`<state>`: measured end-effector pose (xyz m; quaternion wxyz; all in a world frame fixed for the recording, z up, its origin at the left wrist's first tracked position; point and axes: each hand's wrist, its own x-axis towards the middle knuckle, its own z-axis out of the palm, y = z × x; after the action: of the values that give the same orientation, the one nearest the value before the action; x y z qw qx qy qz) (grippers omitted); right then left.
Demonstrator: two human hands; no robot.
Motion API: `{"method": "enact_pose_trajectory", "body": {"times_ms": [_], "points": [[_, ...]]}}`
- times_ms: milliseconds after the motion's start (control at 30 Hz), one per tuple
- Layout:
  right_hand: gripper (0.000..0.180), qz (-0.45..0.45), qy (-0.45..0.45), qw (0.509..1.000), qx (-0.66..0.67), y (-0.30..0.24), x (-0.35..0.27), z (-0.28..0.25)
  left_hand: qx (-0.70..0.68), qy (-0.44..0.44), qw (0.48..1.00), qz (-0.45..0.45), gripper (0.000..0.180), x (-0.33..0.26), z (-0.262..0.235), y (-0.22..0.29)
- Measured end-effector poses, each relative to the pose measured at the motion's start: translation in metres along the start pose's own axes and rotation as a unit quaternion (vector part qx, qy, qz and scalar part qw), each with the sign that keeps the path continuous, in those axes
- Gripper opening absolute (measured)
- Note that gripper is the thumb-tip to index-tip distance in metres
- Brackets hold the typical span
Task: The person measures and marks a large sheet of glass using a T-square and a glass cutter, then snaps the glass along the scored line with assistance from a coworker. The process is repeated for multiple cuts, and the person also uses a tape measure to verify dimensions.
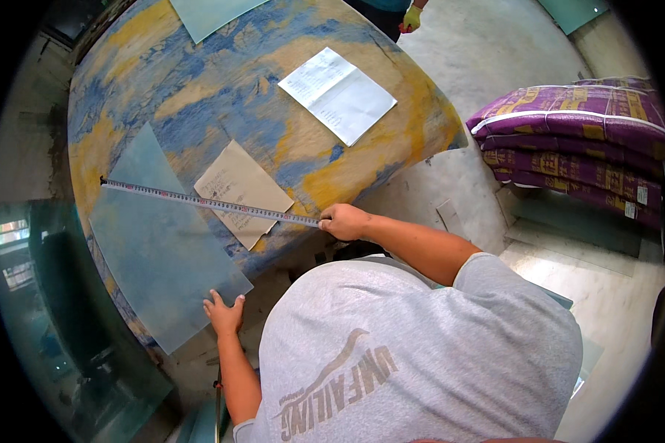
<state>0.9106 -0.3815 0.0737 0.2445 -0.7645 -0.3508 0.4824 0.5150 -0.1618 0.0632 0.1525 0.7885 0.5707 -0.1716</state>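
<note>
Glass sheet, pale blue-green and see-through, is lying flat on the near-left part of the table, its near corner jutting past the table edge. Looks thin, stiff, brittle & slick; prob. not heavy for its size but it won't forgive a knock, and the edges are likely sharp. Best hold, in my view: palms flat on the face or fingers under two opposite long edges, not by one corner.

Left hand is resting w/ fingers spread, tips touching the sheet's near corner, not gripping anything. Right hand is closing round the near-right end of a tape measure, fingers curled tight on it at the table edge. The tape is running left and slightly farther, across the sheet's upper part to its hook at the far-left.

Under the tape, just right of the sheet, a brown card piece is lying flat. Farther on, white papers are sitting near the table's far-right edge. Another pale glass piece is showing at the far side. Beyond the table, another person's gloved hand is hanging. Off right, purple sacks are stacked on the floor.
</note>
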Motion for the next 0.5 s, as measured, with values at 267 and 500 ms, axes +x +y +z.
{"method": "enact_pose_trajectory", "body": {"times_ms": [267,500], "points": [[0.035,-0.016,-0.037,0.998,0.048,0.01,0.002,-0.015,-0.009,-0.033,0.999,-0.023,0.109,0.003,-0.01,0.008],[0.033,-0.04,-0.03,0.996,0.076,0.01,0.012,-0.02,-0.033,-0.047,0.998,-0.026,0.111,0.007,-0.01,0.004]]}}
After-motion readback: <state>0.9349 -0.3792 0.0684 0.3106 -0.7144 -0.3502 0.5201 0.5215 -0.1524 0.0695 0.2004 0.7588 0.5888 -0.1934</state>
